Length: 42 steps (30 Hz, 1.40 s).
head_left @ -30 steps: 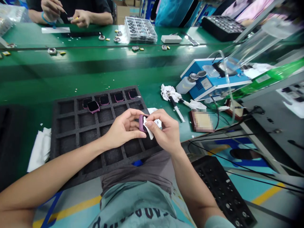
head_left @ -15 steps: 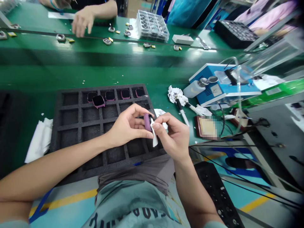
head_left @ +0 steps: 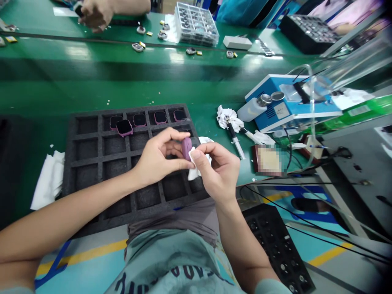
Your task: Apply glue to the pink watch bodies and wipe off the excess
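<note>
Between thumb and fingers, my left hand (head_left: 161,155) grips a small purple watch case (head_left: 186,148) by its ends, turned edge-on. A folded white tissue (head_left: 193,173) is pinched in my right hand (head_left: 219,169) and touches the right side of the case. Both hands are over the right part of a black foam tray (head_left: 112,153) with square compartments. Several purple-framed watches lie along its back row; one watch (head_left: 124,128) rests tilted across the dividers there. The face of the held case is hidden from view.
White tissues (head_left: 49,179) lie left of the tray. To the right are a wrapped tool (head_left: 235,141), a white bottle (head_left: 251,109), a blue machine (head_left: 294,106) and a brown-edged block (head_left: 268,160). Across the line, a person's hand (head_left: 97,14) is near a clear parts box (head_left: 196,24).
The purple case has turned slightly and moved a little up and left with both my hands. The tissue has shifted lower on it. The other person's hand has moved up and left.
</note>
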Motion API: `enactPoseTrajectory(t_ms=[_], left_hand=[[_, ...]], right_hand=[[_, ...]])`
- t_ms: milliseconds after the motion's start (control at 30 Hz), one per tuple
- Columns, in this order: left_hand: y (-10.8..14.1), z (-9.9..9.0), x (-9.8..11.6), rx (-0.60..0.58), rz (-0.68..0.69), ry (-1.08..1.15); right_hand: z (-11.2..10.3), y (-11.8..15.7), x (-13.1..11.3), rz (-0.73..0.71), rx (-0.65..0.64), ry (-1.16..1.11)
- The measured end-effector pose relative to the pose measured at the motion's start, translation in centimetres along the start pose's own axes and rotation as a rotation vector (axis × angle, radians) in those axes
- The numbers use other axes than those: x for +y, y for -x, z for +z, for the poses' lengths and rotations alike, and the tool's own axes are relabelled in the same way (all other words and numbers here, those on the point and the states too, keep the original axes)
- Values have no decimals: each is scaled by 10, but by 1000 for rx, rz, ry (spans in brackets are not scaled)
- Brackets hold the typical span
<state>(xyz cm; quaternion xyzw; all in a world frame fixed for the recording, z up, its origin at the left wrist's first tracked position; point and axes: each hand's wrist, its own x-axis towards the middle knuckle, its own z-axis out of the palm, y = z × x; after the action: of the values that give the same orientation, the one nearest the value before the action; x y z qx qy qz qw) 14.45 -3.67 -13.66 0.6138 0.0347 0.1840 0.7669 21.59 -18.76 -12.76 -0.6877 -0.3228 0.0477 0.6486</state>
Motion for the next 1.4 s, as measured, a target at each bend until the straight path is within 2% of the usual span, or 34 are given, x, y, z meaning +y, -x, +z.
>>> enactPoseTrajectory(t_ms=[67,200,300,400,600,767,900,1000,1133,1233,1400], left_hand=[[3,3,-1,-28,-34,6],[4,4,-2,-11,-91,18],[1,2,-2,27,-120,39],[0,1,-3,92,-123,21],[3,4,-6,77,-109,-38],[2,3,-6,166,-99,-54],[5,4,-8,129,-25,-74],[6,4,-10,134,26,-100],[6,2,-9,75,-19,-109],[6,3,-3,61,-41,-102],[6,4,2,79,-74,-85]], right_hand=[[2,-4,-1,13,24,14],[3,-16,-2,-10,36,131],[0,-16,-2,1,-4,150],[-4,-8,-2,28,-37,146],[1,-13,2,6,15,130],[-1,-9,1,38,-11,143],[-1,-7,-3,44,4,99],[4,-17,-3,25,9,89],[4,-33,8,15,58,167],[-3,-37,19,64,65,217],[-15,-29,18,138,90,100]])
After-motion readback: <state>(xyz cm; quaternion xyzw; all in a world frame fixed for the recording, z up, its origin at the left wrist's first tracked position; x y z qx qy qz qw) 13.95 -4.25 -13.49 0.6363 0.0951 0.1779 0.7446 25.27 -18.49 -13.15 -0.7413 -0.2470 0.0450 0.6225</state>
